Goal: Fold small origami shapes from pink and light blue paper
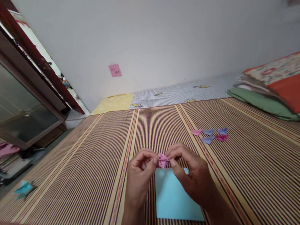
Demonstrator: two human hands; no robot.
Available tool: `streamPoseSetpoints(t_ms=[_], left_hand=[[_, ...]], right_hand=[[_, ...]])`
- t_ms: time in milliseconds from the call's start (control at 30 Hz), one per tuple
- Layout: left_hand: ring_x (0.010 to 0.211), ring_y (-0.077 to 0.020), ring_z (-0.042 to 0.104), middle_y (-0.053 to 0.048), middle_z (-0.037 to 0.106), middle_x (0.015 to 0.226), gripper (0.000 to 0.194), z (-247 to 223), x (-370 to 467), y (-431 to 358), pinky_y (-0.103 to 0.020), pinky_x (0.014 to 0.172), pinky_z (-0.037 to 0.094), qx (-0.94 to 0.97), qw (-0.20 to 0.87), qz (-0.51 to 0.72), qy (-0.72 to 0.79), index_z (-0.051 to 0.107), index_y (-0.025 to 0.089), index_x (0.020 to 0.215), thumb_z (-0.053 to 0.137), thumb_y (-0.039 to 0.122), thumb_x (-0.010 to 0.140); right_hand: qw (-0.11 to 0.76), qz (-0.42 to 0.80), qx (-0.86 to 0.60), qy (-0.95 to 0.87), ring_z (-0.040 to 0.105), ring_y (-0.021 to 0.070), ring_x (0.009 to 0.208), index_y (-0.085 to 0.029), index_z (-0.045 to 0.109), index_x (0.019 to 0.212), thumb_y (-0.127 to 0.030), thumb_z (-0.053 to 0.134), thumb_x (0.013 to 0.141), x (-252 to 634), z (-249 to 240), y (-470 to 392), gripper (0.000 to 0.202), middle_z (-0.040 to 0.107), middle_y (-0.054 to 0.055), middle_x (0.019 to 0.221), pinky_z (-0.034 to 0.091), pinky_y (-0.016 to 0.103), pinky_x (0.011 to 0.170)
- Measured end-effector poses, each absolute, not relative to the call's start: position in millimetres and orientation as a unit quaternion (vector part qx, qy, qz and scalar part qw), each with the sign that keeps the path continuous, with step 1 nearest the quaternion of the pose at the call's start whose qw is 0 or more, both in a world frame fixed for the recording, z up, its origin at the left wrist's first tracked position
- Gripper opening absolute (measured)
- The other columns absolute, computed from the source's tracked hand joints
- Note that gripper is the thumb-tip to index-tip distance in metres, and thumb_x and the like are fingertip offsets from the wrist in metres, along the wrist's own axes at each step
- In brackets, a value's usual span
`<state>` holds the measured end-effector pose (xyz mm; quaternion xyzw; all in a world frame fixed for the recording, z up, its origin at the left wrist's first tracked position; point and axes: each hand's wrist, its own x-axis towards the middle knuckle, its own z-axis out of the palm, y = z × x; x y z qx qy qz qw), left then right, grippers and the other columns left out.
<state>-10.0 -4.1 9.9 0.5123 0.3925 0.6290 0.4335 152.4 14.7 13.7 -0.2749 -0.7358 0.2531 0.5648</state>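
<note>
A small folded pink paper piece (163, 160) is held up between both hands in the head view. My left hand (141, 174) pinches its left side between thumb and fingers. On its right side, my right hand (192, 171) grips it with thumb and fingertips. Beneath the hands lies a light blue square of paper (177, 198) on the striped mat (107, 157), its upper right part partly covered by my right hand. Several folded paper pieces in pink, blue and magenta (221, 137) rest on the mat, beyond my right hand.
A teal folded paper piece (24, 188) lies at the lower left. Folded bedding (274, 92) is stacked at the right. A pink note (115, 70) is on the wall. Clothes (4, 155) and a glass-fronted cabinet (24, 109) stand at the left.
</note>
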Motion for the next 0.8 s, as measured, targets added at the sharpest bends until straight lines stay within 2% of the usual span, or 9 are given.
streamPoseSetpoints(t_ms=[167, 300, 533, 800], left_hand=[[0.077, -0.0136, 0.059, 0.000, 0.062, 0.082, 0.009, 10, -9, -3, -0.025, 0.073, 0.048, 0.512, 0.418, 0.631, 0.406, 0.070, 0.019, 0.078, 0.071, 0.017, 0.087], [0.074, -0.0126, 0.059, 0.001, 0.063, 0.079, 0.007, 9, -7, -3, -0.024, 0.071, 0.048, 0.493, 0.425, 0.638, 0.412, 0.069, 0.019, 0.079, 0.072, 0.019, 0.086], [0.071, -0.0114, 0.061, 0.001, 0.065, 0.078, 0.008, 15, -2, -4, -0.022, 0.069, 0.051, 0.466, 0.435, 0.653, 0.410, 0.066, 0.019, 0.079, 0.072, 0.017, 0.084], [0.070, -0.0110, 0.061, 0.001, 0.065, 0.075, 0.008, 14, 0, -5, -0.022, 0.069, 0.051, 0.480, 0.444, 0.638, 0.407, 0.067, 0.018, 0.079, 0.072, 0.018, 0.085]], right_hand=[[0.555, 0.224, -0.286, -0.748, 0.061, 0.0160, 0.087, -0.021, 0.059, 0.096, -0.007, 0.048, 0.097, 151, 10, 16, 0.018, 0.061, 0.001, 0.091, 0.047, 0.030, 0.076], [0.543, 0.205, -0.275, -0.766, 0.062, 0.0174, 0.093, -0.022, 0.062, 0.102, -0.004, 0.042, 0.098, 151, 10, 17, 0.027, 0.063, 0.003, 0.095, 0.049, 0.032, 0.080], [0.548, 0.182, -0.304, -0.758, 0.064, 0.0169, 0.084, -0.020, 0.061, 0.096, -0.008, 0.057, 0.094, 146, 11, 14, 0.013, 0.063, 0.003, 0.091, 0.051, 0.030, 0.073], [0.524, 0.118, -0.334, -0.774, 0.062, 0.0210, 0.084, -0.020, 0.061, 0.093, -0.009, 0.058, 0.095, 144, 13, 12, 0.012, 0.066, 0.003, 0.088, 0.046, 0.037, 0.076]])
